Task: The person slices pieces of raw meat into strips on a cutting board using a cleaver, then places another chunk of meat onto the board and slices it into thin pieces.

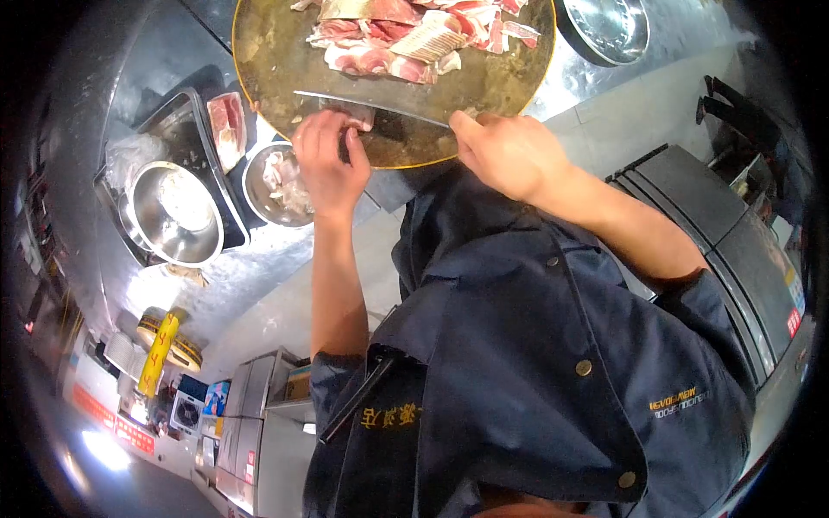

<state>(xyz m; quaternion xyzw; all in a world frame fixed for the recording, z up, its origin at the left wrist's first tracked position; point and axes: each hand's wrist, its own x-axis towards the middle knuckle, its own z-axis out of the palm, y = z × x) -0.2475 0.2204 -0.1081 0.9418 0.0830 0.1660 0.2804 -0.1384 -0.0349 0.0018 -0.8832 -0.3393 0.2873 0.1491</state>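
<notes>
A round chopping board (pixel 268 52) fills the top middle of the head view, with a pile of cut raw meat (pixel 397 39) on its far part. My right hand (pixel 509 151) is closed round the handle end of a knife (pixel 389 108), whose blade reaches left across the board. Under the fingers of my left hand (pixel 332 160) lies a small piece of meat (pixel 356 114) at the blade's left part. Those fingers are bent and pressed on the piece, which they partly hide. The knife's handle is hidden in my right fist.
Left of the board stands a metal bowl with meat scraps (pixel 289 186). A black tray (pixel 233 203) holds a shiny steel bowl (pixel 177 216), and a slab of meat (pixel 227 129) lies at its edge. Another steel pan (pixel 609 30) sits at the upper right. Dark cabinets (pixel 691 198) stand to the right.
</notes>
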